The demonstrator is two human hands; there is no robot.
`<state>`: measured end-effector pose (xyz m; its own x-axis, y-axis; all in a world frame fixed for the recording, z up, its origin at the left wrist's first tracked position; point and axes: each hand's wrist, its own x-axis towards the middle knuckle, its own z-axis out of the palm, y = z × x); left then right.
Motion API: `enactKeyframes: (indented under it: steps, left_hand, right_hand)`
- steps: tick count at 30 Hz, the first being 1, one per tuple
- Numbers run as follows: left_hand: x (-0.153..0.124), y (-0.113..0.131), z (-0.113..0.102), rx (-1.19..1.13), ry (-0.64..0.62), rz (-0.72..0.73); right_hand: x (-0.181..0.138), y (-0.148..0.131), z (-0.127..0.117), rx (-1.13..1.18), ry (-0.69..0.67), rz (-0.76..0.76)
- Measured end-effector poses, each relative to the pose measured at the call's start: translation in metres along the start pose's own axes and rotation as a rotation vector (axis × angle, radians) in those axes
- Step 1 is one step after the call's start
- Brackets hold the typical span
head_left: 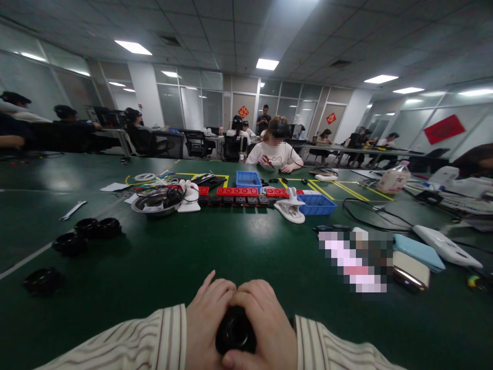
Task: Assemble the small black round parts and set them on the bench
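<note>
At the near edge of the green table, my left hand [210, 313] and my right hand [264, 318] are both closed around a glossy black rounded part [235, 331]. My fingers meet over its far side, and my right thumb lies across its near side. Most of the part is hidden by my hands, so its exact kind does not show. To the left lie several similar black ring-shaped parts: a pair [109, 227] touching, one [69, 243] in front of them, and another [43, 280] nearer to me.
A wrench [73, 210] lies at the left. Across the middle stand a metal bowl [154, 209] of cables, white clamps [290, 208], a red-and-black strip [236, 191] and blue bins [316, 204]. Phones [411, 271] and a white device [447, 245] are at the right. A co-worker [275, 149] sits opposite.
</note>
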<state>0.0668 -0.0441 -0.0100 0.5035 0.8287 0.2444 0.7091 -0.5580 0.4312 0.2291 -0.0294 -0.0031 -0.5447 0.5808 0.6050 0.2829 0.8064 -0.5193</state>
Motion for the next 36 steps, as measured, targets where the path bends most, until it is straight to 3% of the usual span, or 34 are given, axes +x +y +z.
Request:
enactKeyframes:
  steps: [5,13,19,22,29,33,36]
  left_hand:
    - [0.003,0.002,-0.002,-0.053,-0.133,-0.053]
    - [0.008,-0.005,-0.004,-0.144,-0.176,0.039]
    - [0.007,-0.006,-0.006,-0.138,-0.188,0.039]
    - [0.004,-0.007,-0.005,-0.133,-0.162,0.041]
    - [0.002,-0.001,0.000,-0.009,-0.027,-0.037]
    - [0.003,-0.002,-0.002,-0.019,-0.097,-0.028]
    - [0.006,-0.006,-0.005,-0.053,-0.136,-0.023]
  right_hand:
    - [-0.001,0.000,0.004,-0.087,-0.102,0.029]
    - [0.001,0.002,0.001,-0.021,-0.134,-0.328]
    - [0.006,0.005,0.000,-0.024,-0.145,-0.435]
    - [0.007,0.002,-0.003,0.003,-0.120,-0.395]
    - [-0.001,0.002,0.001,-0.037,-0.034,-0.102]
    - [-0.003,0.001,0.004,-0.097,-0.077,-0.005]
    - [-0.001,-0.002,0.002,-0.078,-0.103,-0.054]
